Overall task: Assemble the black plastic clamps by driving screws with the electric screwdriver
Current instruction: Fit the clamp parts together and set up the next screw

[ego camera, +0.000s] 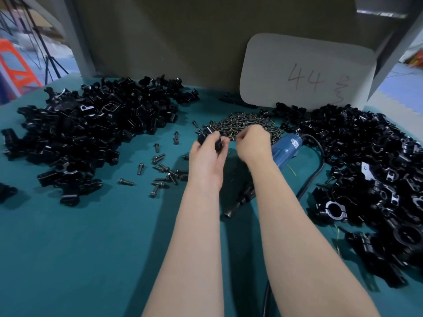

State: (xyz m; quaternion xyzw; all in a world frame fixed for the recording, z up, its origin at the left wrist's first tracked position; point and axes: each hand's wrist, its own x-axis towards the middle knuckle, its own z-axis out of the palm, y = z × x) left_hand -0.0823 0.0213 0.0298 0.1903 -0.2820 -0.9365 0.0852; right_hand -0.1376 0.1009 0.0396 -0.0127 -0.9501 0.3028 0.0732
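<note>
One clamp (209, 139) is gripped in the left hand (206, 156), held up by the screw pile (249, 122), likely so a screw can go straight in. The right hand (253, 144) curls there; whether it pinches a screw I cannot tell. The screwdriver (285, 148) lies just beside, within reach.

1. The left hand (207, 156) grips a black clamp (209, 138) above the teal desk (91, 248).
2. The right hand (251, 143) is just beside it, its fingers (240, 136) curled near the screw pile (249, 122); what they pinch is hidden.
3. The blue screwdriver (285, 148) lies beneath the right wrist.
4. A left heap (87, 133) and a right heap (366, 168) of black parts flank the hands.
</note>
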